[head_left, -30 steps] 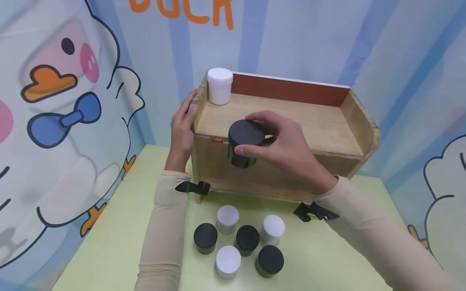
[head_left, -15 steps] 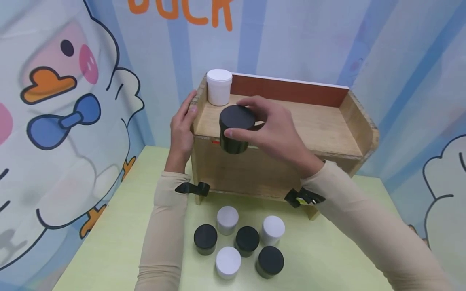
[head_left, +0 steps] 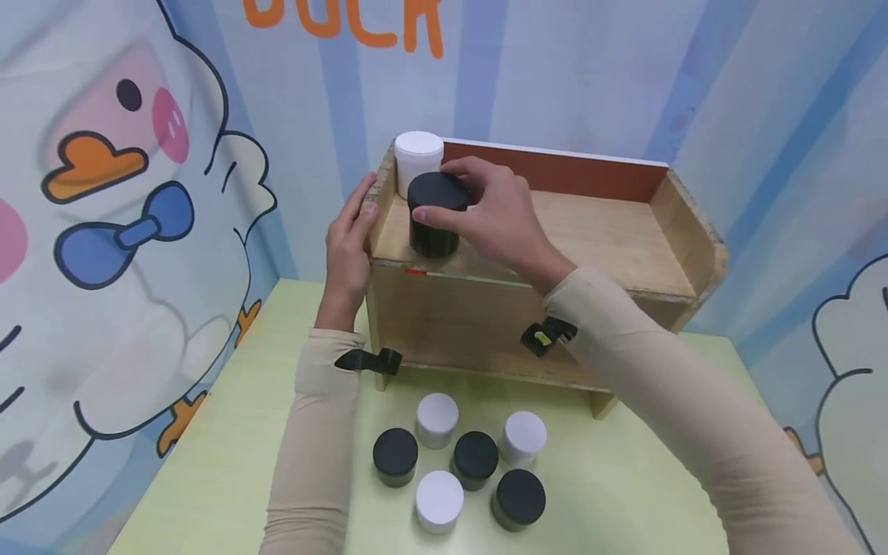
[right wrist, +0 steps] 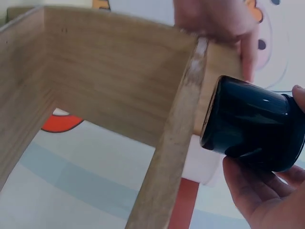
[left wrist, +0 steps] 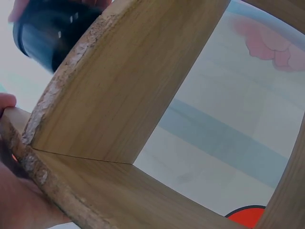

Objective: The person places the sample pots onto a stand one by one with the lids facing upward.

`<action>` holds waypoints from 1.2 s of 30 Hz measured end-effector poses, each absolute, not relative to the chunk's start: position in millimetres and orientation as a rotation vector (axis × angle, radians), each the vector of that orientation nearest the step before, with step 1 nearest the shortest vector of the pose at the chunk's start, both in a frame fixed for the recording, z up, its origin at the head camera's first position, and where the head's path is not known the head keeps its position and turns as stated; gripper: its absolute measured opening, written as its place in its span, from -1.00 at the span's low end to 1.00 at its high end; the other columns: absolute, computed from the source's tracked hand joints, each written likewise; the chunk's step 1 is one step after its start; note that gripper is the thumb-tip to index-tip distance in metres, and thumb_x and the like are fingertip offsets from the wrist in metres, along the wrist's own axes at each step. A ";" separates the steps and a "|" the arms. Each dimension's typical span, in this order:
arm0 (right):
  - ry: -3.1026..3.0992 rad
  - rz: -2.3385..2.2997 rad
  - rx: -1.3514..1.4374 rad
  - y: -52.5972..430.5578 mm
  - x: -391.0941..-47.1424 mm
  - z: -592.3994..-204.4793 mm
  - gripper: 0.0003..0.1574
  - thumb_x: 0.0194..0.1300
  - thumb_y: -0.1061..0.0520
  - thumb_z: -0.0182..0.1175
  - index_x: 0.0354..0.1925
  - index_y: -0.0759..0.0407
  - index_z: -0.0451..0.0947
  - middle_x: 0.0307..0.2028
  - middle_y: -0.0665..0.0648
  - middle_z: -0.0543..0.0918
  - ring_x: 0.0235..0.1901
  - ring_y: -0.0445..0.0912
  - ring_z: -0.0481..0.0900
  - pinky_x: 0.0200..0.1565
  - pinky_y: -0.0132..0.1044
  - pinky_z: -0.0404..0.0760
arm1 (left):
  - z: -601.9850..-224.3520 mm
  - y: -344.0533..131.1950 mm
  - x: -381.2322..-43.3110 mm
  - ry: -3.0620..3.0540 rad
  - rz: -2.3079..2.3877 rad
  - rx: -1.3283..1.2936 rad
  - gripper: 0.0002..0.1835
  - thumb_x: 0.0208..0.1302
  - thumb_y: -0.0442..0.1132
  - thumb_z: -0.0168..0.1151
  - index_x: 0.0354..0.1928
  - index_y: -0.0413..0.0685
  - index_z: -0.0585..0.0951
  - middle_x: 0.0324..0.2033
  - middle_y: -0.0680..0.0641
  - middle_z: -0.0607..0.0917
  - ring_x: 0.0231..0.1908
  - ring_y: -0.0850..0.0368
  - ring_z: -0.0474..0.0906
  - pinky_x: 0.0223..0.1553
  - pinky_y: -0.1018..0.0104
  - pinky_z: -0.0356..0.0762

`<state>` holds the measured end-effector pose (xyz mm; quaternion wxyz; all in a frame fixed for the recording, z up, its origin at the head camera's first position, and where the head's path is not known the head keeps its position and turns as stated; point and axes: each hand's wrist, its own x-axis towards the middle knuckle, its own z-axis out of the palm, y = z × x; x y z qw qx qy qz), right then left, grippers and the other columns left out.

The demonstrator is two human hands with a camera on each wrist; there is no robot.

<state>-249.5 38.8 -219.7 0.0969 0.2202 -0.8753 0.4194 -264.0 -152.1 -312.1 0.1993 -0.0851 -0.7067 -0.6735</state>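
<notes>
My right hand (head_left: pixel 502 220) grips a black lidded jar (head_left: pixel 434 240) from its right side, thumb in front and fingers behind. The jar is upright, close over the front left of the top board of a wooden shelf (head_left: pixel 597 239). In the right wrist view the black jar (right wrist: pixel 252 124) shows its glossy side and base beside the board's edge. My left hand (head_left: pixel 348 250) holds the shelf's left side panel, with the thumb at its edge. A white lidded jar (head_left: pixel 418 150) stands in the back left corner, partly hidden behind the black jar.
On the pale green table (head_left: pixel 229 432) before the shelf stand several jars, among them a white jar (head_left: pixel 439 499) and a black jar (head_left: pixel 519 497). The shelf's raised right panel (head_left: pixel 690 223) and red-brown back strip (head_left: pixel 590 173) border the top board.
My right hand has carried the black jar up, back and left, from in front of the shelf to over its top board by the white jar. My left hand has stayed in place.
</notes>
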 end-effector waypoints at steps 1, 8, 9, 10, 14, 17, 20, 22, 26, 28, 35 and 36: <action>-2.597 1.233 0.641 37.5 -253.7 -219.9 -0.20 0.12 -0.11 0.48 0.27 0.12 0.52 0.11 0.16 0.70 0.02 -0.07 0.69 0.05 -0.19 0.64 | -312.2 -152.0 -264.8 -1.981 -1.885 -0.240 -0.46 0.54 -0.03 -0.16 0.51 0.24 0.30 0.53 0.06 0.27 0.53 0.10 0.18 0.56 0.05 0.14; -2.677 1.159 0.568 26.1 -273.3 -217.7 -0.17 0.17 -0.21 0.42 0.31 0.08 0.49 0.21 0.11 0.63 0.06 -0.09 0.62 0.08 -0.24 0.64 | -312.9 -150.9 -264.2 -1.961 -1.903 -0.260 -0.47 0.54 -0.05 -0.15 0.50 0.25 0.32 0.53 0.05 0.28 0.50 0.10 0.22 0.53 0.07 0.20; -2.685 1.151 0.562 24.4 -275.2 -217.3 -0.18 0.18 -0.21 0.41 0.31 0.08 0.49 0.21 0.11 0.63 0.06 -0.09 0.62 0.08 -0.24 0.63 | -313.2 -151.1 -264.5 -1.957 -1.903 -0.264 -0.47 0.54 -0.06 -0.14 0.50 0.24 0.32 0.53 0.04 0.28 0.50 0.10 0.22 0.53 0.09 0.20; -2.693 1.149 0.555 22.6 -276.8 -216.9 -0.18 0.19 -0.21 0.41 0.32 0.08 0.49 0.22 0.11 0.62 0.06 -0.09 0.62 0.08 -0.24 0.63 | -313.2 -151.0 -264.3 -1.955 -1.903 -0.267 -0.47 0.54 -0.06 -0.14 0.50 0.23 0.32 0.53 0.04 0.29 0.51 0.11 0.22 0.53 0.10 0.20; -2.717 1.150 0.540 14.9 -281.4 -214.8 -0.17 0.21 -0.21 0.39 0.34 0.07 0.46 0.22 0.12 0.61 0.05 -0.08 0.62 0.07 -0.24 0.63 | -313.1 -151.9 -264.0 -1.959 -1.888 -0.264 -0.48 0.54 -0.07 -0.14 0.50 0.22 0.33 0.53 0.06 0.28 0.53 0.16 0.17 0.55 0.15 0.15; -2.739 1.132 0.520 10.0 -283.6 -213.3 -0.15 0.22 -0.21 0.38 0.37 0.07 0.43 0.23 0.11 0.61 0.06 -0.07 0.63 0.07 -0.26 0.64 | -313.1 -152.7 -264.1 -1.970 -1.875 -0.264 -0.47 0.54 -0.06 -0.15 0.50 0.22 0.32 0.53 0.08 0.28 0.55 0.18 0.13 0.57 0.16 0.10; -2.754 1.111 0.499 6.7 -286.3 -212.7 -0.14 0.21 -0.21 0.39 0.38 0.07 0.43 0.22 0.11 0.63 0.06 -0.07 0.64 0.07 -0.26 0.64 | -312.8 -152.8 -264.3 -1.978 -1.864 -0.271 -0.47 0.54 -0.05 -0.16 0.50 0.23 0.32 0.53 0.10 0.27 0.56 0.20 0.10 0.58 0.16 0.06; -2.761 1.103 0.484 5.2 -288.0 -212.3 -0.13 0.19 -0.21 0.41 0.38 0.06 0.44 0.22 0.11 0.64 0.07 -0.07 0.65 0.09 -0.26 0.64 | -312.8 -152.9 -264.6 -1.981 -1.861 -0.274 -0.47 0.54 -0.05 -0.16 0.50 0.23 0.32 0.53 0.10 0.27 0.56 0.20 0.09 0.59 0.16 0.04; -2.766 1.099 0.462 2.8 -291.4 -212.8 -0.11 0.18 -0.24 0.41 0.38 0.06 0.44 0.22 0.11 0.65 0.07 -0.08 0.66 0.08 -0.28 0.64 | -312.7 -153.2 -264.9 -1.980 -1.860 -0.270 -0.47 0.54 -0.05 -0.16 0.50 0.24 0.32 0.53 0.11 0.27 0.56 0.21 0.09 0.59 0.16 0.04; -2.766 1.102 0.455 1.9 -292.6 -213.3 -0.10 0.18 -0.25 0.41 0.37 0.06 0.44 0.22 0.10 0.64 0.07 -0.08 0.66 0.08 -0.28 0.65 | -312.7 -153.5 -265.1 -1.978 -1.860 -0.269 -0.47 0.54 -0.05 -0.16 0.50 0.24 0.32 0.53 0.11 0.27 0.56 0.21 0.10 0.59 0.16 0.04; -2.763 1.139 0.470 -1.4 -294.7 -215.7 -0.13 0.17 -0.23 0.42 0.35 0.07 0.47 0.23 0.10 0.63 0.09 -0.08 0.63 0.12 -0.27 0.62 | -313.0 -153.0 -265.4 -1.981 -1.856 -0.275 -0.47 0.54 -0.07 -0.16 0.50 0.21 0.32 0.53 0.10 0.29 0.55 0.21 0.12 0.59 0.18 0.04; -2.762 1.145 0.473 -1.7 -294.9 -216.1 -0.14 0.17 -0.22 0.42 0.35 0.07 0.47 0.23 0.11 0.63 0.09 -0.08 0.63 0.12 -0.27 0.62 | -313.0 -152.8 -265.3 -1.982 -1.858 -0.277 -0.46 0.54 -0.07 -0.16 0.51 0.21 0.32 0.53 0.10 0.29 0.55 0.21 0.12 0.59 0.18 0.04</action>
